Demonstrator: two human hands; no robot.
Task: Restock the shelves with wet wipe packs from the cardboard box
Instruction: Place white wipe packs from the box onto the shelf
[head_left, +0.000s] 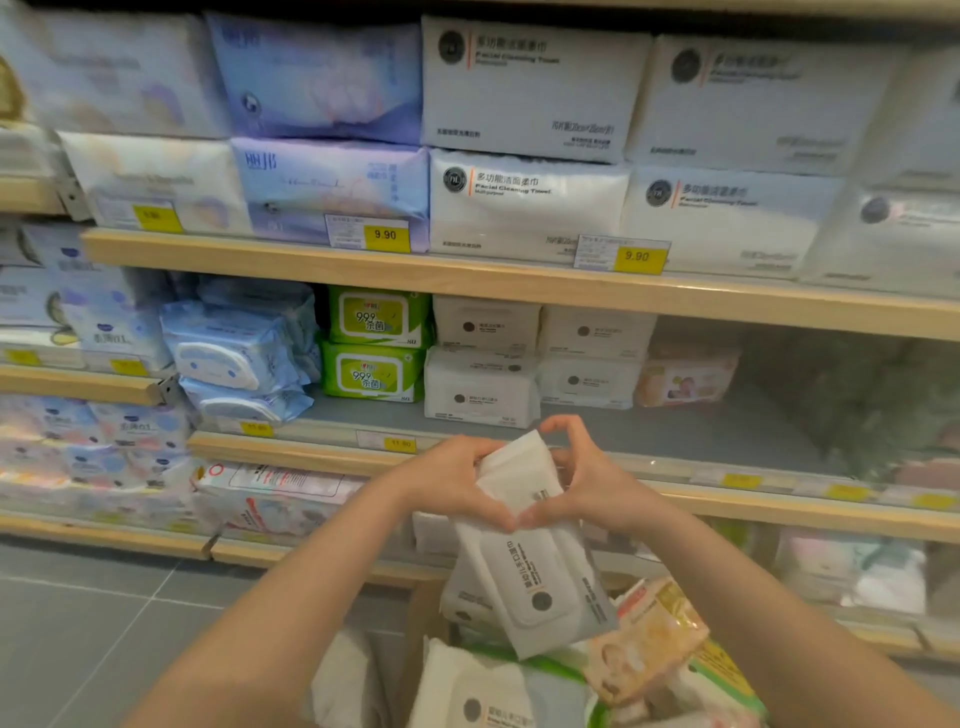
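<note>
Head view: left hand (452, 480) and right hand (592, 475) both grip one white wipe pack (530, 540), fingers curled round its upper end, above the cardboard box (415, 634).

Both forearms are bare from the bottom edge of the picture up to the wrists, with no sleeve showing on either. The left hand (451, 480) and the right hand (589, 480) are bare too, with nothing worn on wrists or fingers.
</note>
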